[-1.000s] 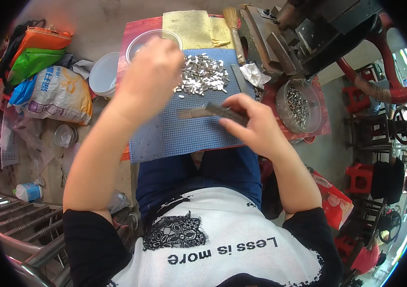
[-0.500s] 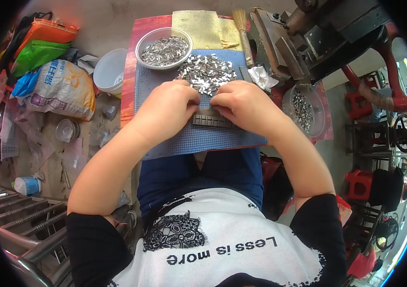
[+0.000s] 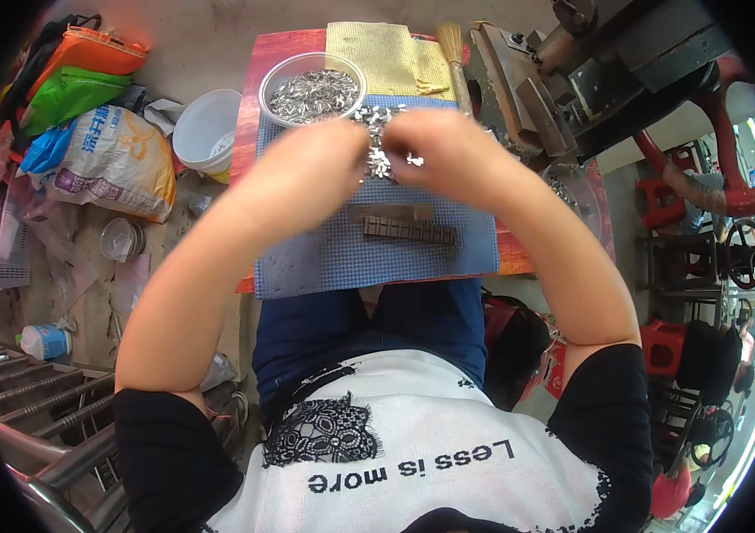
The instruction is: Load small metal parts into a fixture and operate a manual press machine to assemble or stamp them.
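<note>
Over a pile of small shiny metal pieces (image 3: 379,163) I hold both hands, smeared by motion. My left hand (image 3: 329,160) bends in from the left, its fingers hidden behind the hand. My right hand (image 3: 440,147) is curled over the pile's right side, fingertips blurred; whether either hand grips a piece is not visible. Nearer to me, a dark slotted metal block (image 3: 409,232) lies on the blue textured mat (image 3: 324,266), with a flat dark strip (image 3: 413,211) along its far side. A clear round bowl (image 3: 264,105) full of similar metal pieces stands behind my left hand.
A yellow mat (image 3: 369,53) and a straw brush (image 3: 457,75) lie at the back. Heavy press machinery (image 3: 542,115) stands close on the right. My right forearm partly covers a clear tub (image 3: 598,213). A white bucket (image 3: 193,133) and sacks (image 3: 120,169) sit left.
Both hands have left the slotted block and moved away from me to the pile. The block and the strip behind it now show uncovered.
</note>
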`<control>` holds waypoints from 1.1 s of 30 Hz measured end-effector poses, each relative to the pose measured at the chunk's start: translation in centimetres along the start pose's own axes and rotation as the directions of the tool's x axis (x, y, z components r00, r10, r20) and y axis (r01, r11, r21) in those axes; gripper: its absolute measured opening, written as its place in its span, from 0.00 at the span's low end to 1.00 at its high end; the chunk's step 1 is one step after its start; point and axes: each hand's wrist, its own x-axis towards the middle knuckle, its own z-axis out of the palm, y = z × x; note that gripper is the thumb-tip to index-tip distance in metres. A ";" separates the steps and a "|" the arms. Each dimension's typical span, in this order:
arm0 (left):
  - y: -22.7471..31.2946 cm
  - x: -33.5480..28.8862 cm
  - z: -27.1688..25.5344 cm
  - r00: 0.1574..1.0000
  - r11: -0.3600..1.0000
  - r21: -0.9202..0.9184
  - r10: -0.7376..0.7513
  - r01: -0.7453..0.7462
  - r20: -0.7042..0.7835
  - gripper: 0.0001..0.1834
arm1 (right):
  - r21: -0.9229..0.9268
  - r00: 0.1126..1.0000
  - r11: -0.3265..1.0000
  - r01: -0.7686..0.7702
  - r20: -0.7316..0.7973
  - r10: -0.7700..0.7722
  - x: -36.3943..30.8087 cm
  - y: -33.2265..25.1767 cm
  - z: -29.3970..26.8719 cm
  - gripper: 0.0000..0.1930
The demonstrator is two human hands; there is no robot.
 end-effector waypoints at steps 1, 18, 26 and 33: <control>-0.4 1.0 -1.0 0.994 1.000 -0.020 -0.016 0.014 -0.104 0.08 | 0.063 0.988 0.998 -0.005 -0.154 0.014 0.5 0.3 -0.3 0.08; 1.6 -5.5 3.1 0.943 0.996 -0.090 -0.029 -0.001 -0.331 0.07 | -0.066 0.938 0.975 0.213 -0.264 -0.223 2.2 -0.6 5.6 0.10; 3.9 -5.6 6.5 0.960 0.995 -0.097 0.004 -0.032 -0.278 0.15 | -0.132 0.952 0.975 0.178 -0.227 -0.204 0.2 0.1 4.5 0.05; 2.1 -6.5 5.3 0.956 0.993 -0.110 -0.065 0.034 -0.286 0.11 | -0.069 0.951 0.995 0.073 -0.296 -0.090 -2.3 1.8 3.3 0.06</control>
